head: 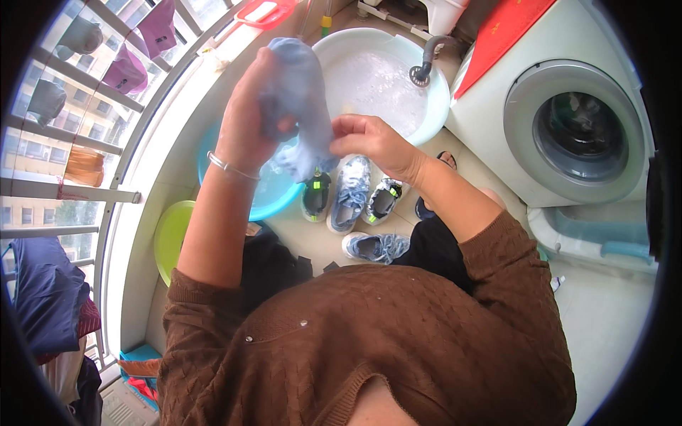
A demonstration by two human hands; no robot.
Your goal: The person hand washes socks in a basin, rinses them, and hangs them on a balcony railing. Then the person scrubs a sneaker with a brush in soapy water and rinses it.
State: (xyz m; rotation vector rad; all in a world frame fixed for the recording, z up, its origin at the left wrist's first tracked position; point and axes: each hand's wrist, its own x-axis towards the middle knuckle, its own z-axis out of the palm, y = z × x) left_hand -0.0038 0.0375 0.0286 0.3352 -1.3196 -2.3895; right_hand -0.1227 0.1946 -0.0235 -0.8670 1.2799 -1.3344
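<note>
My left hand, with a metal bangle at the wrist, holds up a light blue cloth item, probably a wet garment, above the basins. Part of the cloth covers the fingers. My right hand is at the cloth's lower right edge with thumb and forefinger close together; whether they pinch it is not plain. Beyond the hands stands a large pale basin of sudsy water, with a grey drain hose over its rim. A bright blue basin with water lies below the cloth, partly hidden.
Several sneakers stand on the tiled floor between my feet. A front-loading washing machine is at the right. At the left are a green basin, a barred window with small items hanging, and dark blue clothing.
</note>
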